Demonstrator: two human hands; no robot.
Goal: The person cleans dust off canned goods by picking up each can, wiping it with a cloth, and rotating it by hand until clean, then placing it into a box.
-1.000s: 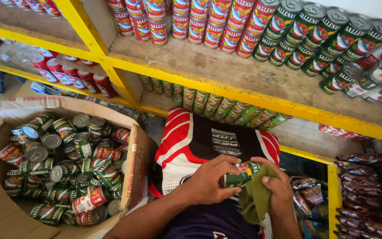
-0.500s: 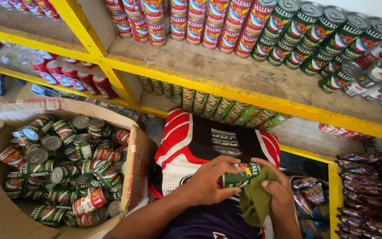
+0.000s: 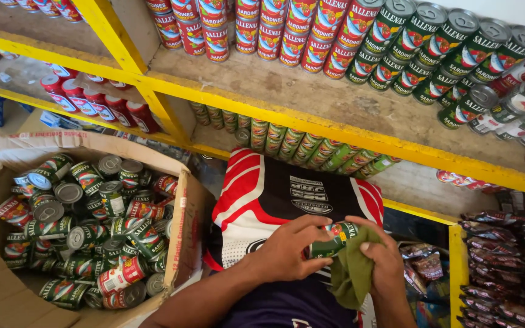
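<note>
**Green-labelled can held in both hands over the lap, cloth at the right hand**

The left hand (image 3: pixel 290 252) is closing around a green-labelled can (image 3: pixel 334 240); its fingers (image 3: pixel 311 223) are curling over the top of the can and its thumb is sitting beneath, so the hand is gripping the can rather than lying spread. The right hand (image 3: pixel 384 258) is meeting the can from the other side; it is pinching an olive-green cloth (image 3: pixel 352 276) against the can, the cloth hanging below the palm. The can is lying roughly on its side, tilted, directly above the person's lap; beneath it a red, white and black garment (image 3: pixel 262 194) is covering the knees.

To the left of the lap a cardboard box (image 3: pixel 186 218) is standing open; it is holding a loose heap of cans (image 3: pixel 86 225), green-labelled and red-labelled mixed, some upright and some on their sides. Ahead, a yellow-framed shelf (image 3: pixel 311 115) is carrying rows of red-labelled cans (image 3: pixel 256 30) and green-labelled cans (image 3: pixel 432 48) at the back of its board; the lower level is showing a further row of green cans (image 3: pixel 287 143). At the right edge, dark foil packets (image 3: pixel 505 267) are lying stacked.
</note>
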